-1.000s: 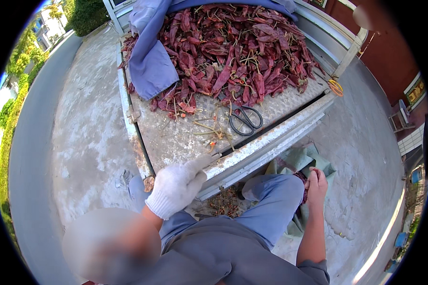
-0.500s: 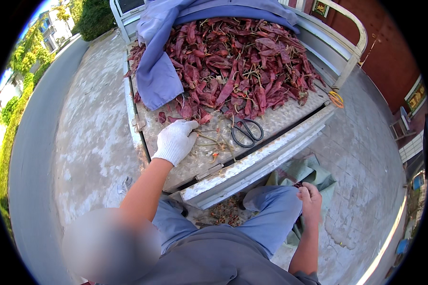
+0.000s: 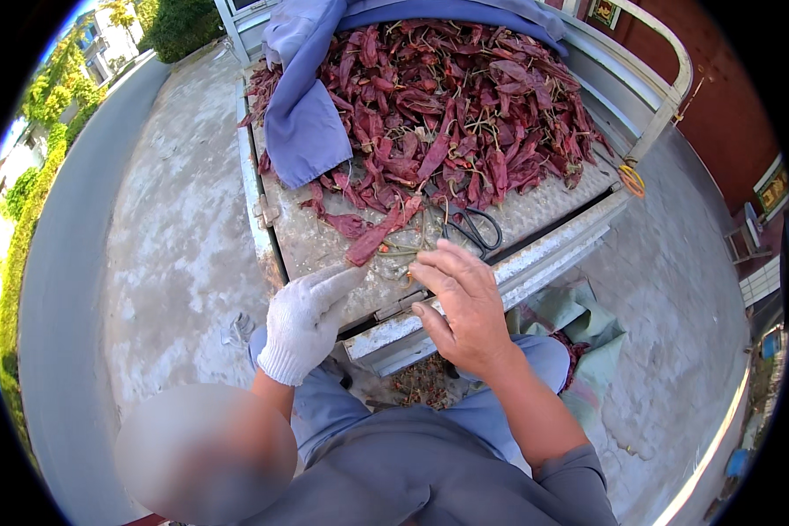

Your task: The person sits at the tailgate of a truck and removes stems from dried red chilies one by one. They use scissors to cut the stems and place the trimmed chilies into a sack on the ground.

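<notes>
My left hand [image 3: 311,317], in a white knit glove, is over the near edge of the truck bed with its fingers stretched out. Just beyond its fingertips is a long dried red chili pepper [image 3: 384,231]; whether they touch cannot be made out. My bare right hand [image 3: 466,302] is raised beside it, thumb and fingers apart, nothing visible between them. Black-handled scissors [image 3: 478,230] lie past its fingertips, their blades partly hidden among peppers. Loose stems [image 3: 401,250] are scattered on the bed. A large heap of dried chili peppers [image 3: 456,105] fills the far part.
Blue cloth [image 3: 307,131] drapes over the heap's back and left side. The metal tailgate edge [image 3: 535,272] runs in front of me, and a side rail [image 3: 671,96] stands at right. A greenish sack [image 3: 579,316] with dark red contents lies on the ground by my right leg.
My right hand has come up from beside my right knee to the bed's edge. My left hand has drawn back toward me, and a long pepper now lies nearer, apart from the heap.
</notes>
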Available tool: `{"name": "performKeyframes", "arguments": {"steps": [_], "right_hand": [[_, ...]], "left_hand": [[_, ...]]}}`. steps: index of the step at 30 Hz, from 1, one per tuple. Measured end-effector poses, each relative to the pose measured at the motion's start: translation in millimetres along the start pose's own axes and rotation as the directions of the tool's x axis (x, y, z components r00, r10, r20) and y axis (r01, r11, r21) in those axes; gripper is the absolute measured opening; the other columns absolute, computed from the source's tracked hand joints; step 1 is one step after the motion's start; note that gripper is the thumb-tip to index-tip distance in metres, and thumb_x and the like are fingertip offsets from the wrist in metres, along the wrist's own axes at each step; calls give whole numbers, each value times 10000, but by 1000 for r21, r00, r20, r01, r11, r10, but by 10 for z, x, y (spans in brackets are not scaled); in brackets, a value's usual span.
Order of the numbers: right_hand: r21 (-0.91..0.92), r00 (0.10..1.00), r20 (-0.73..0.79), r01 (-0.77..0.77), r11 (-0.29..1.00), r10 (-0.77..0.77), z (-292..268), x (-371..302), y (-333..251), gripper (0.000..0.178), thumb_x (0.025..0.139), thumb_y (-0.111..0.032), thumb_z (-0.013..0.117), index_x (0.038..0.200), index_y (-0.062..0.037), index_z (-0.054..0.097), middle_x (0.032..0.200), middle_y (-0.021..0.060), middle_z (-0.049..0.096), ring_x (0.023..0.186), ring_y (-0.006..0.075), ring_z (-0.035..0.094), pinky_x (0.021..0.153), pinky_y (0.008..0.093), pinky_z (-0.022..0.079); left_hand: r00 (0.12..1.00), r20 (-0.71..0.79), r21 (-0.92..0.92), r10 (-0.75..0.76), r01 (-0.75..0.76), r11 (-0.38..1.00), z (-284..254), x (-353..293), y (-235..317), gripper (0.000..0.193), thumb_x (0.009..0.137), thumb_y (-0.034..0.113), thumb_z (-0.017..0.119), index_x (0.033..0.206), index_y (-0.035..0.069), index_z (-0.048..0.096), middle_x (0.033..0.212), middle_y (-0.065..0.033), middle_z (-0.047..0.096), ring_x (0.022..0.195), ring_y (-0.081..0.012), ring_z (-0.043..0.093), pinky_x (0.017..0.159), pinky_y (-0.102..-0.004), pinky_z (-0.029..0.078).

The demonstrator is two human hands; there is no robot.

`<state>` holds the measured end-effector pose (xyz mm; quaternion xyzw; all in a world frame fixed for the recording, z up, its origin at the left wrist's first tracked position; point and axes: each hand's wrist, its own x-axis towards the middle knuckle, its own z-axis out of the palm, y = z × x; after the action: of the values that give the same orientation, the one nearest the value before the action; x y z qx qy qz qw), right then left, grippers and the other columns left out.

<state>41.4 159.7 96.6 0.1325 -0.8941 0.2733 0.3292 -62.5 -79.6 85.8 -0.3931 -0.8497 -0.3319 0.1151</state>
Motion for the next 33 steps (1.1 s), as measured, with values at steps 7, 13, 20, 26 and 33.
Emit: {"name": "performKeyframes", "arguments": {"steps": [7, 13, 20, 26, 33], "right_hand": [[-70, 881, 464, 143, 987, -95, -62, 137, 123, 283, 886, -126, 743, 1159, -93, 674, 1010, 87, 643, 1004, 320, 669, 978, 489, 479], [-124, 846, 533, 62, 990, 13, -117, -79, 99, 78, 906, -100, 669, 897, -59, 603, 890, 119, 619, 825, 357, 680, 723, 494, 532], [-46, 795, 606, 28, 999, 6, -106, -306, 25, 140, 932, -155, 699, 921, -47, 609, 866, 124, 634, 830, 370, 687, 715, 503, 531], [35, 715, 699, -66, 997, 23, -150, -351, -64, 266, 965, -281, 729, 944, -35, 630, 925, 143, 683, 897, 385, 695, 762, 506, 528], [178, 598, 798, -113, 978, -76, -184, -359, -35, 305, 990, -318, 710, 952, -24, 637, 914, 166, 675, 895, 399, 687, 771, 504, 520]], "left_hand": [[943, 242, -54, 228, -221, 974, -180, -113, 151, 412, 802, 98, 725, 1209, 152, 766, 1166, -118, 767, 955, -361, 727, 770, -452, 563], [969, 248, 34, -16, 8, 999, -299, -44, 372, 573, 785, 278, 813, 1311, 75, 715, 1078, -149, 760, 1008, -397, 700, 847, -472, 554], [851, 503, 129, 153, -248, 960, 34, -74, 445, 293, 877, 339, 735, 1069, 118, 739, 873, -87, 732, 888, -316, 708, 767, -463, 527], [821, 520, 81, 237, -324, 943, 221, -170, 456, 203, 833, 319, 742, 829, 117, 723, 768, -64, 693, 813, -292, 690, 774, -419, 519], [713, 493, -186, 497, -472, 862, 252, -142, 361, 243, 834, 345, 739, 738, 123, 711, 713, -94, 681, 715, -335, 678, 710, -439, 523]]}}
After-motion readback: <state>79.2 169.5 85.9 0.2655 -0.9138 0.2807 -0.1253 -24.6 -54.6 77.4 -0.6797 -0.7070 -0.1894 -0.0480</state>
